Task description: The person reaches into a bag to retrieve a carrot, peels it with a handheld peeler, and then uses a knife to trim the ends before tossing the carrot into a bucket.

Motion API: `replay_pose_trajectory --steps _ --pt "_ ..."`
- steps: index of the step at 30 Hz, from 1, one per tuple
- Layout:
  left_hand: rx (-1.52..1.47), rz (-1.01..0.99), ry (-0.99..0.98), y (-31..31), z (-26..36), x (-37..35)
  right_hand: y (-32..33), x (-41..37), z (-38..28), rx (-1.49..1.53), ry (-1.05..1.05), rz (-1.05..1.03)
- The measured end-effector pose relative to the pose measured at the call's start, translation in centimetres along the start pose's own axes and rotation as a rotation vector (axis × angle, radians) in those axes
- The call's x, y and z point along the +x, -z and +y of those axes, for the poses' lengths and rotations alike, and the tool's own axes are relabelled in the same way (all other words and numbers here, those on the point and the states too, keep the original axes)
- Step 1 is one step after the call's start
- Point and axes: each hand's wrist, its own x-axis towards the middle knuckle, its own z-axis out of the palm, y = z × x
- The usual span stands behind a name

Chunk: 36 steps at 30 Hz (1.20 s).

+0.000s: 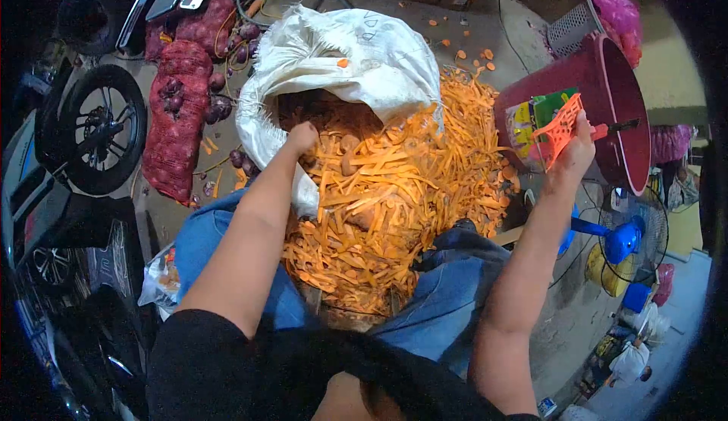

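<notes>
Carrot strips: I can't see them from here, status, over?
Right hand gripping orange mesh piece, before maroon bucket. Left hand at white sack's mouth, grip unclear. Carrot strips heaped, sack partly over them.

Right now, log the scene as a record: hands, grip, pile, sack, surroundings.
left hand: the left hand is at the mouth of the white sack
left grip: cannot tell
right hand: the right hand is raised right of the pile
right grip: closed on an orange openwork tool
pile: orange strips with round slices, between the knees
left side: red net bag of onions, wheel
right side: red tub, blue fan
</notes>
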Motion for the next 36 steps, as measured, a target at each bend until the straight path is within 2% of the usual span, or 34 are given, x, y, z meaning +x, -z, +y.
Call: replay_pose_trajectory --steps 2,4,6,8,10,12,13,14,16,17,20,22,27,34,36 --pt "0.031 -0.069 -0.062 1.0 -0.5 3.2 -0.6 0.0 0.7 -0.027 -0.006 -0.029" --pt "0.287 -0.249 0.004 -0.6 -3.2 10.4 -0.8 0.2 1.7 -0.122 -0.016 0.009" --pt "0.066 0.227 -0.234 2.6 -2.1 8.8 -1.6 -0.3 1.9 -0.133 -0.036 0.016" --pt "0.156 0.3 -0.296 2.5 -5.7 13.8 -2.1 -0.3 1.8 -0.146 -0.049 0.017" --pt "0.228 -0.187 -0.099 7.0 -3.7 14.7 -2.2 -0.3 2.0 -0.247 -0.085 0.047" --pt "0.082 -0.104 -0.07 11.2 1.3 9.9 -0.4 1.3 3.2 -0.247 -0.09 0.038" --pt "-0.056 -0.063 0.004 9.6 -0.7 12.5 -0.1 1.5 3.4 -0.249 -0.091 0.008" --pt "0.234 -0.054 -0.048 12.4 2.9 9.7 -0.6 1.4 3.3 -0.249 -0.087 -0.024" --pt "0.16 0.325 -0.196 8.0 -0.8 12.8 -1.8 0.7 3.1 -0.256 -0.086 -0.005" --pt "0.133 0.366 -0.164 6.4 -1.5 13.3 -2.5 0.3 3.1 -0.256 -0.085 0.019" --pt "0.061 0.141 0.152 3.4 -1.7 12.6 -2.8 0.6 4.2 -0.277 -0.04 -0.022" --pt "0.005 0.069 0.249 2.1 -2.5 12.2 -2.5 0.8 4.5 -0.312 -0.027 -0.084" --pt "-0.083 0.021 0.324 1.3 -4.3 12.2 -2.6 1.5 5.2 -0.365 0.047 -0.129" --pt "-0.145 0.03 0.385 0.9 -6.5 13.1 -3.3 2.0 6.1 -0.393 0.002 -0.072" --pt "-0.161 0.044 0.405 1.1 -7.1 13.6 -2.4 3.0 6.6 -0.388 0.039 -0.14"
